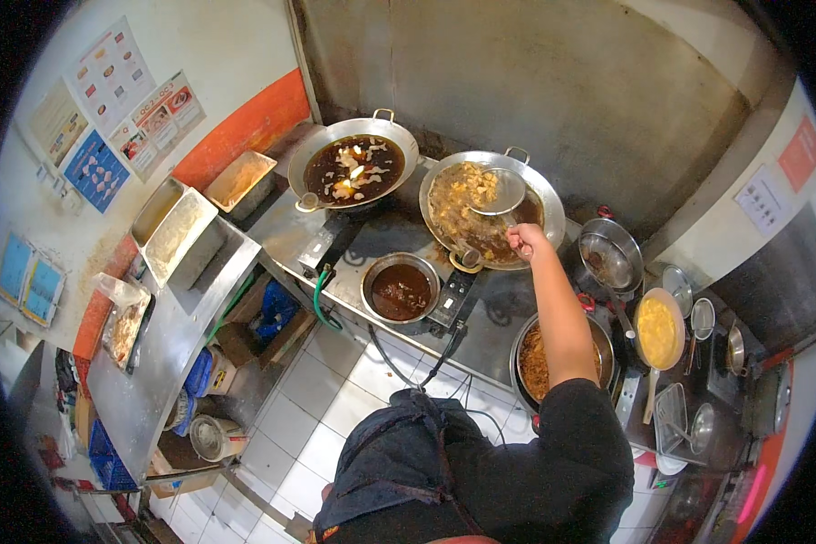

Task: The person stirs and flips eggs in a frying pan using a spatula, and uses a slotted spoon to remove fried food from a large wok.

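Observation:
My right hand (527, 241) grips the handle of a round mesh skimmer (504, 192) over the right wok (551, 204). The skimmer's head is at the far side of this wok, beside golden fried pieces (472, 182) in bubbling oil (462, 228). In the left wok (299, 170), pale pieces (353, 166) float in dark oil. A metal bowl (366, 275) of dark brown liquid stands in front, between the woks. Below my right forearm, a pot (517, 360) holds brown fried bits, partly hidden by the arm. My left hand is out of view.
Metal trays (207, 255) stand on the steel counter (170, 340) at left. A pan (676, 309) of yellow food, a lidless pot (632, 255) and strainers (702, 319) crowd the right side. A green hose (317, 299) hangs from the stove's front edge.

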Demonstrator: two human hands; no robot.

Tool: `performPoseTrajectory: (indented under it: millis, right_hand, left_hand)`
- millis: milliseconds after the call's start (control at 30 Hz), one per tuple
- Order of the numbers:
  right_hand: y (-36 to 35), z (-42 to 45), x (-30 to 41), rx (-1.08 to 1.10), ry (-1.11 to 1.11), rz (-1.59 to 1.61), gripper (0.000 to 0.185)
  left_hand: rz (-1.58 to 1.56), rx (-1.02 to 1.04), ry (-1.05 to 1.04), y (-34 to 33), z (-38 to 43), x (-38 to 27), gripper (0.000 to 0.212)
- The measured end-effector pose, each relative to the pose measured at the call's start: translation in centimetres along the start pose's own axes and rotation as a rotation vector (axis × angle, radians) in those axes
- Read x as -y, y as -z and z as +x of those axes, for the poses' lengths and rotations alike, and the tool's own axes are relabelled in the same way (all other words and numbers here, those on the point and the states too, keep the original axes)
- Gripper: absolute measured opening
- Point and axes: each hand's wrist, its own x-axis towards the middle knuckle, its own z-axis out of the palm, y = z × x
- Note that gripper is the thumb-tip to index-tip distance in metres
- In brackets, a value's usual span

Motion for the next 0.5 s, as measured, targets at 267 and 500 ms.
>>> performPoseTrajectory:
  millis: [267,500]
  right_hand:
    - [-0.8,-6.3,1.4,-0.066,0.12,-0.519,0.007]
    - [-0.8,-10.8,1.8,-0.171,0.181,-0.774,0.024]
  left_hand:
    - [0.004,0.008,-0.009,-0.1,0.3,0.6,0.025]
    - [0.013,0.02,-0.034,0.2,0.8,1.0,0.025]
